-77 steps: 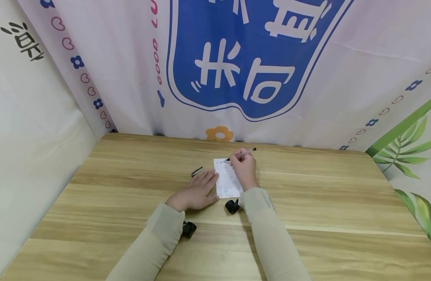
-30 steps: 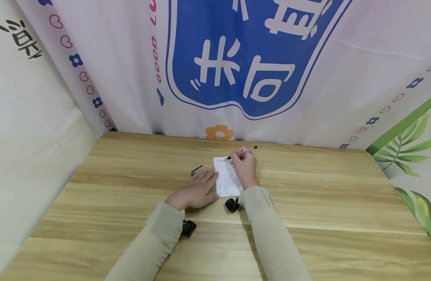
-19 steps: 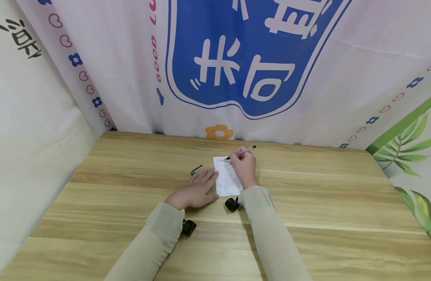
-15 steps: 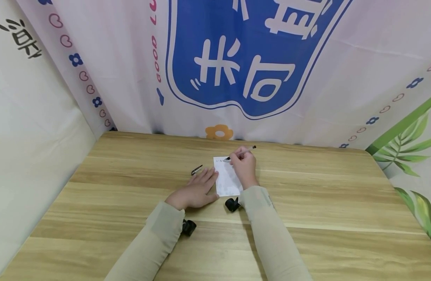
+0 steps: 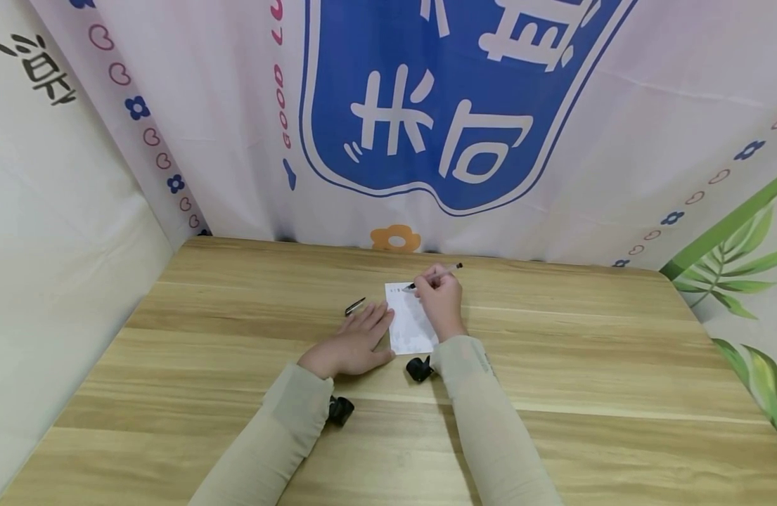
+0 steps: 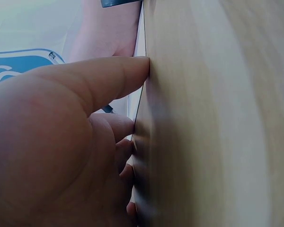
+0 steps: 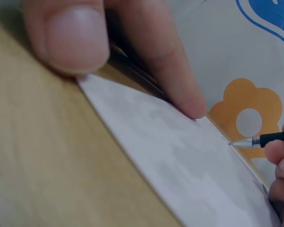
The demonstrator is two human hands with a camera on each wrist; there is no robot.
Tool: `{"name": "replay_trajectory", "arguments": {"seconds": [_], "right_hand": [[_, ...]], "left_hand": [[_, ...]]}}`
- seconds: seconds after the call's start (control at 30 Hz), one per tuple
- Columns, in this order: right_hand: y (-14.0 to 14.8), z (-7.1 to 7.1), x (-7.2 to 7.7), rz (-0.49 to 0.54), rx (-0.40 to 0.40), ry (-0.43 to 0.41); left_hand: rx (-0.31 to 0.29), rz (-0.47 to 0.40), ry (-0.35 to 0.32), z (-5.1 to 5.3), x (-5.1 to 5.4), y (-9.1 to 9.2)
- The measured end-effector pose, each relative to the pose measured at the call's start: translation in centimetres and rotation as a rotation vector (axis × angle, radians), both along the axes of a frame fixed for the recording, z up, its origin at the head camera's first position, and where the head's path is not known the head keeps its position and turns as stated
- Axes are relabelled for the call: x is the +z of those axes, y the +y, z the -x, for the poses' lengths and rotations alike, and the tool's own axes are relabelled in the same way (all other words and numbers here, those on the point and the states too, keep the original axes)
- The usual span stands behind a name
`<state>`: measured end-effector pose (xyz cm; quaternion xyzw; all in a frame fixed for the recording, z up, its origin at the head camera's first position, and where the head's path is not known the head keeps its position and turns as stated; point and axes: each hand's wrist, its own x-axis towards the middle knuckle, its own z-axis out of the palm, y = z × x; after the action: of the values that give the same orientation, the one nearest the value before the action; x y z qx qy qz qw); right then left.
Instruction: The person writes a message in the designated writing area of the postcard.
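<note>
A small white sheet of paper [image 5: 410, 323] lies on the wooden table, with a short row of tiny dark marks along its top edge. My right hand [image 5: 440, 299] pinches a pen [image 5: 448, 271] with a clear barrel and black grip; its tip meets the paper near those marks, as the right wrist view shows with the pen [image 7: 248, 143]. Flat at the paper's left edge rests my left hand [image 5: 353, 346], fingers spread, thumb and a fingertip touching the sheet. In the left wrist view the left hand [image 6: 42, 137] has its fingertips down on the surface.
A pen cap [image 5: 355, 307] lies just beyond my left fingers. Black wrist cameras sit at each cuff, one being the right camera [image 5: 419, 369]. The wooden table [image 5: 591, 365] ends at a printed curtain [image 5: 236, 140] behind, with a white wall cloth [image 5: 59, 211] at the left.
The pen tip has shifted slightly to the right along the top row, and the pen's tilt varies a little. My left hand and the paper have stayed in place.
</note>
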<state>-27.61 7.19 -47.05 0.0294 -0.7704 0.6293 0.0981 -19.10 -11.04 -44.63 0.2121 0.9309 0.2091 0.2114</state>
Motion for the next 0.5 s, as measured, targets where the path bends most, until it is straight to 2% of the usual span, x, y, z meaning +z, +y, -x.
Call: {"name": "replay_trajectory", "arguments": {"seconds": [0.2, 0.5], "right_hand": [[0.09, -0.08, 0.08, 0.0, 0.003, -0.011], [0.09, -0.15, 0.18, -0.003, 0.0, -0.011]], "left_hand": [[0.001, -0.009, -0.001, 0.16, -0.35, -0.05], [0.006, -0.004, -0.003, 0.0, -0.09, -0.01]]}}
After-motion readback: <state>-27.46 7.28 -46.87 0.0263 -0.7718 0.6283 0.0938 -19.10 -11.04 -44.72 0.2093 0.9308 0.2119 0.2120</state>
